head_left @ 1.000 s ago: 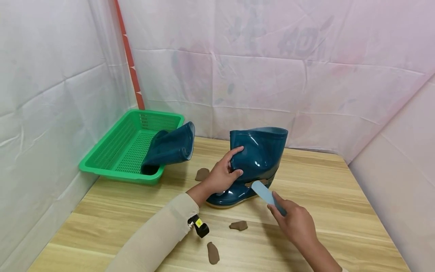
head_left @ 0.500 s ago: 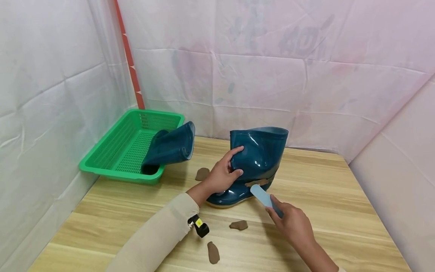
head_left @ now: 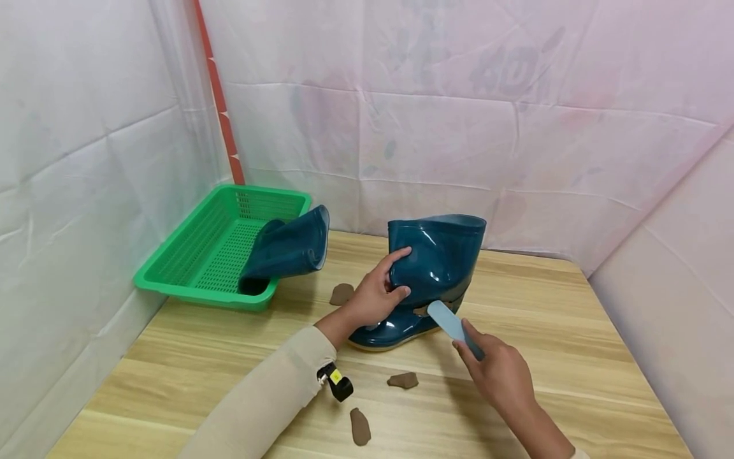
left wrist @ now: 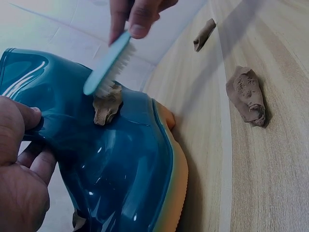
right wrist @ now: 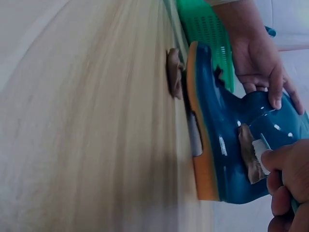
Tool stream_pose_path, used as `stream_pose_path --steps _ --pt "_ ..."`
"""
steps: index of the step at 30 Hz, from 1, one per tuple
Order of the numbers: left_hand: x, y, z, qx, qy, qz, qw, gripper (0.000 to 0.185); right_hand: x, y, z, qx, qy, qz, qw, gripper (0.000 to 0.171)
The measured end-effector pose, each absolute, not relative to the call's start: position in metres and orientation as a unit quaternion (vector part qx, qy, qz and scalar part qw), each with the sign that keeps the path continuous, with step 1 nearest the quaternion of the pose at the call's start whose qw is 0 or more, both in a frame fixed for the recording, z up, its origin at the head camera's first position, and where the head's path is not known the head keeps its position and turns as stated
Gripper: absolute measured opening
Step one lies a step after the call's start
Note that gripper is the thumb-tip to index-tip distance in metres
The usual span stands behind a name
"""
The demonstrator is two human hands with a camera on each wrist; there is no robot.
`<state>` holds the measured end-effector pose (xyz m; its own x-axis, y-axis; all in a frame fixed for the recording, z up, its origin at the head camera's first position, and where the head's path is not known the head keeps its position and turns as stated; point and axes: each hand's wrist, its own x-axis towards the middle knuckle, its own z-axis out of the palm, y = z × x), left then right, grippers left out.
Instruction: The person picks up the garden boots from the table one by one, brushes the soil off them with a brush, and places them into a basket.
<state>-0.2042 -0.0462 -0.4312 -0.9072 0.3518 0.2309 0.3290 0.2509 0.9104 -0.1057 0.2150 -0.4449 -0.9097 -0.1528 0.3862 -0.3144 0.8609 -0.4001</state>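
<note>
A glossy dark blue rain boot stands upright on the wooden table, its toe toward the left. My left hand grips the front of its shaft, thumb and fingers pinching a fold of the rubber. A light blue brush with white bristles is held by its handle in my right hand. In the left wrist view, the bristles meet a brown clay-like patch stuck on the boot's side near the ankle. Part of that patch is hidden behind the brush in the head view.
A green perforated basket at the back left holds a second blue boot, its shaft leaning over the rim. Flat brown pieces lie about the table: one piece behind my left wrist, another in front of the boot, a third nearer.
My right hand moves the brush down and slightly left off the patch, then back up and right onto it. The left hand and boot stay still.
</note>
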Motion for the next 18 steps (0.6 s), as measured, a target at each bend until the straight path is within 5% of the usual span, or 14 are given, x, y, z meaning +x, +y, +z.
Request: stream_pose_path --steps 11,18 --pt "-0.2040 -0.0462 -0.4288 0.211 0.795 0.568 0.010 0.074 -0.1037 0.2149 -0.4512 0.105 -0.962 0.229 0.101 0.047" --pt "-0.2038 -0.0459 -0.4295 0.209 0.797 0.567 0.010 0.074 -0.1003 0.2145 -0.4476 0.125 -0.955 0.234 0.132 0.046"
